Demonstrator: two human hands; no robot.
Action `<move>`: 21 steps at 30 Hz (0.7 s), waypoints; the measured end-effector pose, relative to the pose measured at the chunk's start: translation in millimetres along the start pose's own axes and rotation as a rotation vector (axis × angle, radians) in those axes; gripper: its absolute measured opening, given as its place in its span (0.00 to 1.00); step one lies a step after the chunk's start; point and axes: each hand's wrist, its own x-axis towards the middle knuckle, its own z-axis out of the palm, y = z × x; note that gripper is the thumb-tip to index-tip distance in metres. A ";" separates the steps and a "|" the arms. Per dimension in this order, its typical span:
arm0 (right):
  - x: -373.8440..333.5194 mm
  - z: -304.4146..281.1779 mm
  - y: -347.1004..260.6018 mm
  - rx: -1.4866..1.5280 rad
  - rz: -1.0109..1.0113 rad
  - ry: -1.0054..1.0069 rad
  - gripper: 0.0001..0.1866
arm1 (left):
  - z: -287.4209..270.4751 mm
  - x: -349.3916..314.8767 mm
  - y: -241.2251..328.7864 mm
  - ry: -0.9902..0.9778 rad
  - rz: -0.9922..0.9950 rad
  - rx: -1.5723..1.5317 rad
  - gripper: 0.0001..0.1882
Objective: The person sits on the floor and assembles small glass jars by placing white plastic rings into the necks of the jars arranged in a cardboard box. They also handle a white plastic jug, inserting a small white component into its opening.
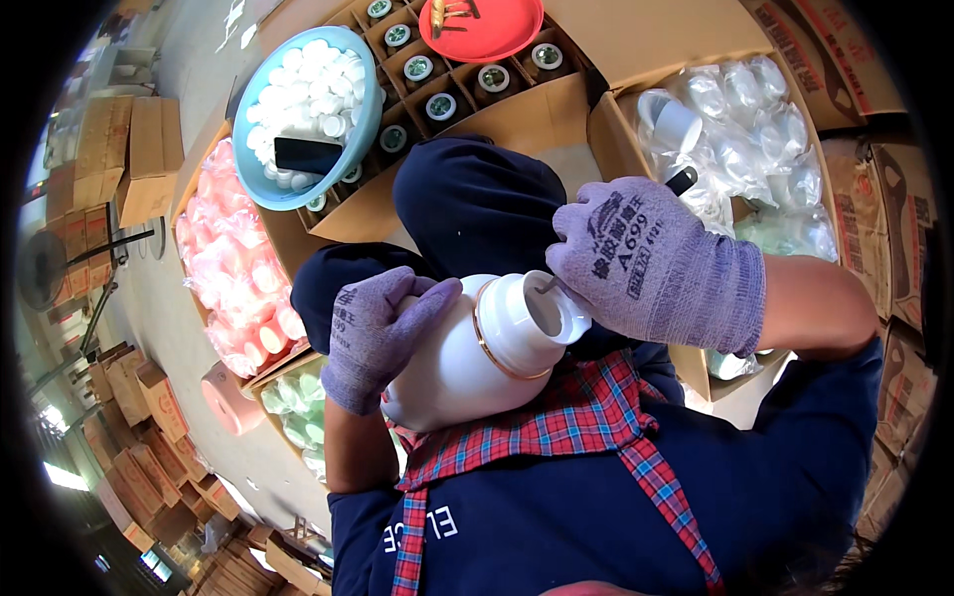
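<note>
A white, round-bodied jug (pixel 452 372) with a gold ring round its neck lies tilted in my lap, its wide mouth facing right and up. My left hand (pixel 383 333), in a grey-purple glove, is closed on the jug's left side. In a matching glove, my right hand (pixel 651 258) is a fist around a thin tool. The tool's black handle end (pixel 682 180) sticks out above the knuckles, and a slim metal tip (pixel 549 285) reaches the rim of the jug's mouth. The rest of the tool is hidden inside the fist, so its kind cannot be told.
A blue basin (pixel 370 124) of white caps, with a phone (pixel 306 155) on top, sits on a divided carton of capped jars (pixel 441 106). A red lid (pixel 497 30) rests there too. Cartons hold pink wrapped parts (pixel 234 258) and clear-wrapped parts (pixel 740 94); stacked boxes (pixel 129 159) stand left.
</note>
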 end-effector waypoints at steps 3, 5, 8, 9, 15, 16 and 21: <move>0.2 -5.9 -2.6 0.039 0.012 -0.134 0.08 | 0.4 1.9 1.6 -0.031 -0.020 0.004 0.15; -3.0 -1.9 0.4 0.100 -0.006 -0.297 0.08 | -1.6 4.1 8.4 -0.089 -0.060 0.030 0.16; -2.9 -14.9 -3.5 0.080 -0.002 -0.230 0.09 | 0.8 4.6 6.7 -0.073 -0.034 0.067 0.16; -3.2 -8.8 -2.4 0.117 -0.003 -0.226 0.08 | 1.5 4.1 5.7 -0.065 -0.030 0.060 0.16; -0.3 -5.2 -1.8 0.084 -0.019 -0.184 0.08 | 4.3 3.1 7.3 -0.049 -0.018 0.056 0.16; 0.5 -1.3 -2.6 0.066 -0.017 -0.170 0.09 | 3.4 3.3 8.7 -0.060 -0.025 0.057 0.16; 5.7 4.3 -5.2 0.073 -0.053 -0.115 0.08 | 5.2 1.0 3.6 -0.040 -0.005 0.058 0.15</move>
